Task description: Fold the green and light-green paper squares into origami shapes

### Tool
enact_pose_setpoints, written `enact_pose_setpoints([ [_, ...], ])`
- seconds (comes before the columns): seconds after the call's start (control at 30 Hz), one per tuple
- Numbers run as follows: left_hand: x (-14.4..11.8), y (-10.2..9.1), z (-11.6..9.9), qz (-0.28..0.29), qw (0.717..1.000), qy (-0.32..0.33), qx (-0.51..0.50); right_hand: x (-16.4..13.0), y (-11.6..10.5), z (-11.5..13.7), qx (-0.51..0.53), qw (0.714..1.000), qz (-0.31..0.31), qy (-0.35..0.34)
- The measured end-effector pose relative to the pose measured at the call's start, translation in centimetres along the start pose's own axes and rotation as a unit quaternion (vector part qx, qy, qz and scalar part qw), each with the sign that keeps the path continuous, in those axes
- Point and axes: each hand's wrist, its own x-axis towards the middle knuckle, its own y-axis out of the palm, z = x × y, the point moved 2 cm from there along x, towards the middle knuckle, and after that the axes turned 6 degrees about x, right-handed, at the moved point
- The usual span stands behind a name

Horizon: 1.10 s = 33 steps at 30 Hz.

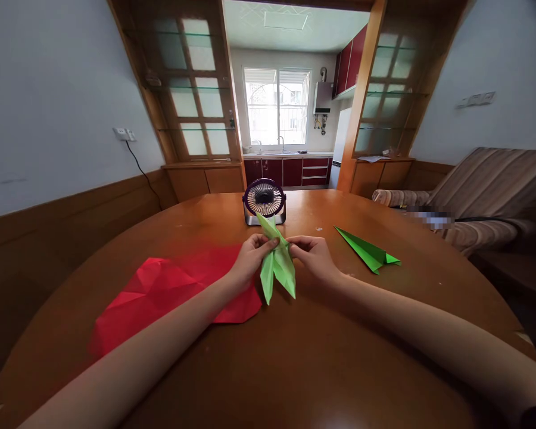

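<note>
Forearms point(161, 350) over glossy table point(268, 369); pale-green paper point(286, 273) in fingers point(259, 239); kitchen cabinets point(292, 173) beyond

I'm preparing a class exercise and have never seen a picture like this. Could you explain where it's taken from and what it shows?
There is no machine here. A camera worn on a person's head looks forward and down at their two bare hands. The left hand and right hand hold a folded light-green paper over a wooden table. On the table, a creased red sheet lies to the left, a folded bright-green paper to the right, and a small fan stands beyond the hands.
</note>
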Motion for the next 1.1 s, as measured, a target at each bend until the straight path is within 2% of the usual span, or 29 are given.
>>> enact_pose_setpoints([
  [0.17,0.1,-0.4,-0.5,0.026,0.998,-0.049,-0.029,0.0,0.0,0.0,0.039,0.998,-0.028,0.030],
  [0.37,1.1,-1.7,-0.3,0.048,0.997,-0.012,-0.052,0.9,-0.9,-0.6,0.097,0.990,-0.068,0.083],
  [0.5,1.5,-2.1,0.2,0.043,0.998,0.018,-0.040,1.2,-1.4,-1.1,0.108,0.985,-0.084,0.104],
  [0.57,1.6,-2.0,0.4,0.046,0.998,0.042,-0.025,1.2,-1.4,-1.0,0.076,0.991,-0.068,0.085],
  [0.67,1.4,-1.6,0.4,0.063,0.994,0.085,0.007,0.7,-1.0,-0.4,-0.002,1.000,-0.006,0.005],
  [0.73,1.1,-1.3,0.1,0.076,0.989,0.118,0.044,0.4,-0.7,0.2,-0.057,0.996,0.033,-0.054],
  [0.83,0.3,-0.7,-1.0,0.085,0.975,0.171,0.113,0.0,-0.5,0.9,-0.099,0.986,0.059,-0.119],
  [0.97,-0.7,-0.2,-2.4,0.093,0.952,0.235,0.171,-0.2,-0.3,1.4,-0.032,0.980,0.100,-0.167],
  [1.1,-0.6,-0.3,-3.0,0.064,0.932,0.301,0.190,-0.1,-0.1,1.0,0.033,0.979,0.145,-0.138],
])
